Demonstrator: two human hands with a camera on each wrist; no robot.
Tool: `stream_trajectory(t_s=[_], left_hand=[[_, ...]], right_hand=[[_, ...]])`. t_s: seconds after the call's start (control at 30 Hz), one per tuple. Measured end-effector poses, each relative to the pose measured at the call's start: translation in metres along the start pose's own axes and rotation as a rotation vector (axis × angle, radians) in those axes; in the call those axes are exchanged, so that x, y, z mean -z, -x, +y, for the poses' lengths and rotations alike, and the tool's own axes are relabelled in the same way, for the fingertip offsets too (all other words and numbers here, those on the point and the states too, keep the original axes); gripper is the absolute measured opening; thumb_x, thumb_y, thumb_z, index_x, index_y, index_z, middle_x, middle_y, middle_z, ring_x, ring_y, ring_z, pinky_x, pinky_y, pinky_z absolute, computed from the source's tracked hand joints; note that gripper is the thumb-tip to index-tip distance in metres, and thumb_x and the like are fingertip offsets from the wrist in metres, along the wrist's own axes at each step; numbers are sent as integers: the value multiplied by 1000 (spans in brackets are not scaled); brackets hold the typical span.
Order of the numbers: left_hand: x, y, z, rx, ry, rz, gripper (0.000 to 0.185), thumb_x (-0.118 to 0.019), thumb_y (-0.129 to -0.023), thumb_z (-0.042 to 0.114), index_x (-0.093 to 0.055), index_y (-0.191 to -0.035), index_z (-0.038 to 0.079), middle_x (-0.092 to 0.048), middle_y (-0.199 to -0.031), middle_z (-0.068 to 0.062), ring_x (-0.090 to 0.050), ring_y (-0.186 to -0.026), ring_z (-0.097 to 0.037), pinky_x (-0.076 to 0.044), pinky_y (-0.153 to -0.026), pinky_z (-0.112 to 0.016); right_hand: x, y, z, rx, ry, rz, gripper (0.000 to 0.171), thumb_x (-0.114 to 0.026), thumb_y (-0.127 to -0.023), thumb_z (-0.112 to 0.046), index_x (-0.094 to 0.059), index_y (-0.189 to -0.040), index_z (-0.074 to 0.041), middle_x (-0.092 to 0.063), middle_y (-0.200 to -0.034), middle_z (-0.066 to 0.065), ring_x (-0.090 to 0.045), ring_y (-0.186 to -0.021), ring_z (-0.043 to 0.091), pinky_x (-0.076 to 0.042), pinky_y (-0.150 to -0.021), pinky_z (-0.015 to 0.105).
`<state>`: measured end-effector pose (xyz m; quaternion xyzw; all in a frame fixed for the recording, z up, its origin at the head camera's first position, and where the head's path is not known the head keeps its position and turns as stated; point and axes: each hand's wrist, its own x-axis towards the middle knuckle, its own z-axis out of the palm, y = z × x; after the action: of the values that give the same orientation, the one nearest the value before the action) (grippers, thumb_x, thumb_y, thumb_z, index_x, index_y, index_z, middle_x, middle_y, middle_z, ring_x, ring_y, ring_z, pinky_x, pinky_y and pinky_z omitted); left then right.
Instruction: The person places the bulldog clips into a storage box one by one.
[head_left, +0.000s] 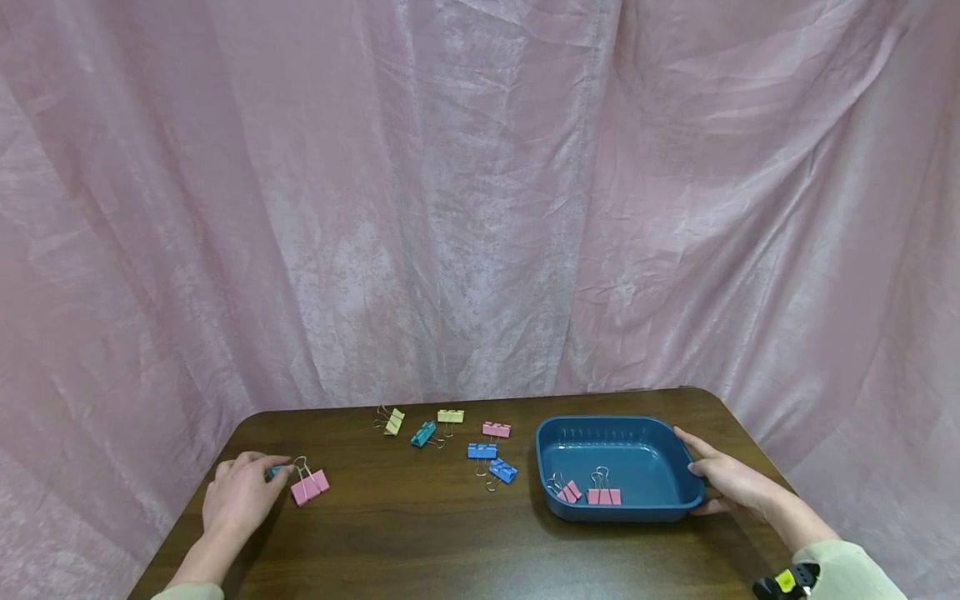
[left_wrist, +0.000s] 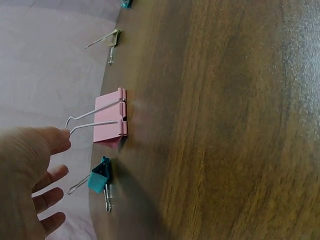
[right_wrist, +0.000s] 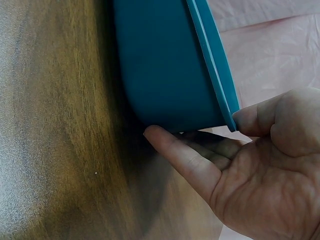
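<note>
My left hand (head_left: 238,497) is at the left of the table, its fingers loosely spread beside a large pink binder clip (head_left: 310,488) and a smaller teal binder clip (left_wrist: 99,176). In the left wrist view the thumb overlaps the end of the pink clip's wire handle; whether they touch I cannot tell. The teal clip is partly hidden by the hand in the head view. On the right, my right hand (head_left: 738,483) grips the end of a blue tray (head_left: 615,515), thumb at its rim and another finger low against its side. Two pink binder clips (head_left: 603,497) lie inside the tray.
Between the hands lie small binder clips: two yellow (head_left: 451,416), one teal (head_left: 423,433), one pink (head_left: 496,429) and two blue (head_left: 482,451). They are towards the back of the brown wooden table (head_left: 390,533). A pink curtain (head_left: 450,208) hangs behind the table.
</note>
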<state>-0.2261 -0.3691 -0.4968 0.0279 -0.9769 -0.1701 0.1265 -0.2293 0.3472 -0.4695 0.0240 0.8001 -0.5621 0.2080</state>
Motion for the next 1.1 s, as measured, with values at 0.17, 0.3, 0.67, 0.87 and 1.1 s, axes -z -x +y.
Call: stream_trajectory(t_s=[0.17, 0.3, 0.67, 0.87, 1.1], left_hand=[[-3, 0, 2, -8, 4, 1, 33, -63, -100, 34, -75, -121, 12, -59, -130, -24, -45, -117, -53, -40, -89, -67], [-6, -1, 4, -7, 7, -3, 33, -64, -99, 32, -75, -121, 11, -59, -129, -23, -45, -117, -52, -40, -89, -67], [-7, -2, 12, 17, 23, -6, 27, -67, -99, 33, -77, -114, 12, -59, -130, -24, -45, -118, -52, -39, -91, -67], [-6, -2, 13, 28, 41, -15, 23, -67, -98, 28, -77, -111, 12, -59, -130, -24, -45, -120, -54, -39, -92, -69], [-6, -3, 13, 35, 75, -39, 22, -68, -97, 29, -78, -108, 13, -59, -131, -25, -44, -122, -56, -38, -94, -70]], right_hand=[[-1, 1, -2, -11, 3, 4, 70, -32, -104, -2, 3, -164, -12, 13, -158, 41, -24, -134, 70, -56, -84, 61], [-1, 1, -1, -6, 4, 4, 71, -33, -104, -2, 3, -164, -11, 13, -158, 41, -25, -134, 70, -56, -84, 60], [0, 1, 0, 8, -3, -3, 72, -34, -103, -1, 3, -164, -11, 14, -158, 41, -25, -134, 70, -56, -84, 60], [0, 2, 0, 14, -6, -5, 72, -34, -103, -1, 3, -164, -11, 15, -158, 40, -22, -134, 70, -56, -85, 60], [0, 2, 0, 12, -14, -7, 72, -34, -103, -1, 3, -164, -11, 15, -158, 40, -21, -135, 71, -56, -85, 61]])
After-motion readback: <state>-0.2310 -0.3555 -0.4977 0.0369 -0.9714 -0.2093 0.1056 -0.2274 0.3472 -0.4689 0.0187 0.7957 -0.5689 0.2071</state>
